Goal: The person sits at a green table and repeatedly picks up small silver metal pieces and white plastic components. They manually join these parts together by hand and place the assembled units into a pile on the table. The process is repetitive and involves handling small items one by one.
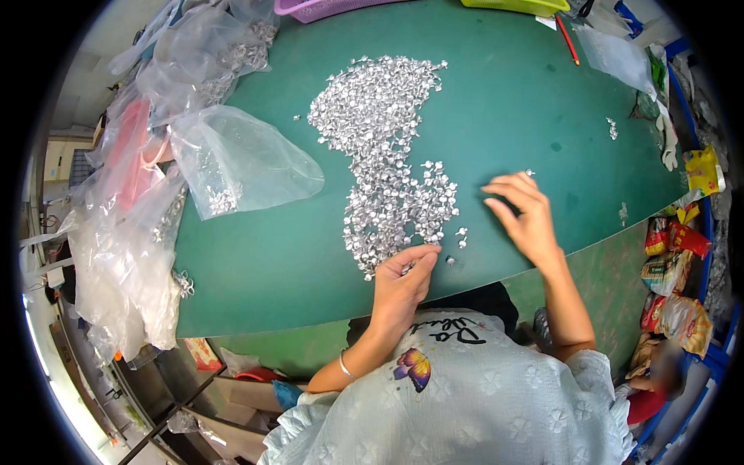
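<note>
The left hand (399,291) has its thumb and pointing finger pinched together at the near edge of a big, bumpy heap of small, shiny silver metal bits (387,174) on the flat green counter (511,93), but I can't tell if it holds one. The right hand (527,221) is half open beside the heap, holding nothing I can see. Dark, loopy writing (463,332) sits on the person's pale, crinkly cloth top (480,403), near a yellow-and-purple butterfly (413,370).
</note>
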Demonstrator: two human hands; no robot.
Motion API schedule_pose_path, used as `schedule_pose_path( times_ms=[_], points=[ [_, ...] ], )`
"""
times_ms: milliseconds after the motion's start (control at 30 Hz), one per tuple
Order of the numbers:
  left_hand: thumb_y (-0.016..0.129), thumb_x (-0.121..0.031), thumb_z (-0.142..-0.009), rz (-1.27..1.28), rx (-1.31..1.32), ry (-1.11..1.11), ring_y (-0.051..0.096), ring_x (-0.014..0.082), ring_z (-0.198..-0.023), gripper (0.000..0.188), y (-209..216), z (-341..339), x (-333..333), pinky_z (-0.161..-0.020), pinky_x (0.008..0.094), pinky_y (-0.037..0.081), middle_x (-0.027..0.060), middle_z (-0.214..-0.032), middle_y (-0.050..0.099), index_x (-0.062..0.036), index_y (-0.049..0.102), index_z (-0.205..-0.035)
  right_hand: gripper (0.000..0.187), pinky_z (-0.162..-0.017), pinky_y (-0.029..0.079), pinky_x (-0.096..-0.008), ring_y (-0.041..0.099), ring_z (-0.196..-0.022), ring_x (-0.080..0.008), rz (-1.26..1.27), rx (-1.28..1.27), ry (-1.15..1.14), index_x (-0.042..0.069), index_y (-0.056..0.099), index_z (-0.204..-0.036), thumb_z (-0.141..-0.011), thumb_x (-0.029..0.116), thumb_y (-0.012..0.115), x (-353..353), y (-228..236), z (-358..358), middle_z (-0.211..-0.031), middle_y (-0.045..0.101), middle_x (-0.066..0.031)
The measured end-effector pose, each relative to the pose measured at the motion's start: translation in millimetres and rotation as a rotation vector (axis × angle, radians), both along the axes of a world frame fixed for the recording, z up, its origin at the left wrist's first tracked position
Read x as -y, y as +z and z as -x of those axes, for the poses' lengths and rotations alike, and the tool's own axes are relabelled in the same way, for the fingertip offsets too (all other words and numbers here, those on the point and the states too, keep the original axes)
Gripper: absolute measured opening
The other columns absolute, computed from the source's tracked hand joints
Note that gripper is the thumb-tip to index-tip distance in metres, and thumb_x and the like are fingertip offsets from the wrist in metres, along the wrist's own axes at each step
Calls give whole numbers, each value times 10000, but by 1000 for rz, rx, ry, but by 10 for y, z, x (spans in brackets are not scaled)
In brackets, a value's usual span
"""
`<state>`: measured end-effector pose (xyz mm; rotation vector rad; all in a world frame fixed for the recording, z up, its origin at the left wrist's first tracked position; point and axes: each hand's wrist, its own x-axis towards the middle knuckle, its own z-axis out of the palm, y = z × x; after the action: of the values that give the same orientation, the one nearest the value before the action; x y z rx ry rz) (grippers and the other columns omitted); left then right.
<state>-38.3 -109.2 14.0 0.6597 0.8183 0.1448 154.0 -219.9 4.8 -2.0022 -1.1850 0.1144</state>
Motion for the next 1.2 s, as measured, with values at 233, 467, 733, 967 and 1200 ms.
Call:
schedule_pose_path(
  times_ms=[233,467,733,967,1200],
  points=[
    [535,-70,-865,-2,-19,-56,230,2,-445,145,40,-16,9,-388,182,153,-85,-560,350,18,589,-967,125,-683,368,-339,496,-784,-235,40,161,-33,30,613,-823,-702,42,640,-398,-267,186,-825,556,-56],
    [540,-76,-863,-21,11,-55,233,1,-449,152,-19,1,-34,-396,189,157,-90,-553,344,11,595,-974,104,-670,375,-317,520,-720,-224,-46,55,-51,18,636,-774,-680,37,676,-364,-156,231,-742,594,-57],
    [630,-40,-788,-223,109,53,301,0,-496,198,88,-150,-46,-441,167,218,-84,-586,385,-34,629,-987,130,-664,437,-292,556,-706,-216,-160,-229,33,-10,642,-787,-662,-39,663,-235,400,479,-757,618,-103],
    [635,-4,-767,-411,208,-11,285,3,-526,174,246,-133,-62,-468,168,218,-89,-568,344,-19,654,-940,176,-624,391,-306,529,-701,-222,-192,-30,119,-6,640,-778,-610,-50,673,-197,646,637,-777,597,-83],
    [634,14,-761,-493,281,-33,281,-2,-513,195,331,-109,-55,-453,166,217,-86,-557,341,-29,658,-949,188,-622,394,-306,518,-690,-223,-230,-40,119,-13,640,-781,-600,-49,677,-153,729,674,-774,593,-89]
  ],
)
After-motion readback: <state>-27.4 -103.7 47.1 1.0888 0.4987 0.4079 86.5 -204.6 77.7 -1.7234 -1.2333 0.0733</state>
